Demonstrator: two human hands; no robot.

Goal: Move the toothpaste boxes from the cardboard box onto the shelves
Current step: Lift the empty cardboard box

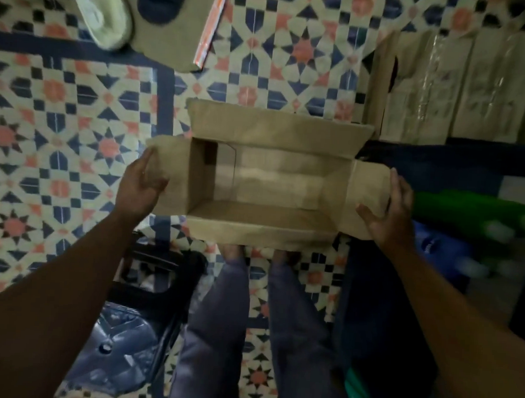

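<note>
Center of frame: open cardboard box (273,130), all four top flaps folded outward, long axis running left to right. Inside, only bare brown floor and walls show, with a dark cut-out in the left end wall. The box sits over the patterned tiled floor (78,115); whether it is lifted or resting, cannot tell.

The hands are well apart, one at each short end. Left hand (140,187) grips the left end flap (172,164), thumb over the top and fingers wrapped under. Right hand (388,216) holds the right end flap (367,185), thumb on the flap's upper face and fingers along its outer edge.

Below the box's near flap, two bare feet (232,251) and legs in blue-grey trousers (220,317).

Right edge of frame: dark shelf (437,164), just beside the box's right end. Under it are blurred green bottles (465,207) and a blue bottle (439,245); labels unreadable.

Upper right: taped brown cartons (455,87) standing side by side.

Top, left of center: flattened cardboard (178,29) with an orange-and-white strip (210,28) along its right edge. Beside it is a pale green blurred item, unidentifiable.

Lower left: black frame, maybe a stool (161,272), with a shiny plastic-wrapped pack (113,351) below it.
</note>
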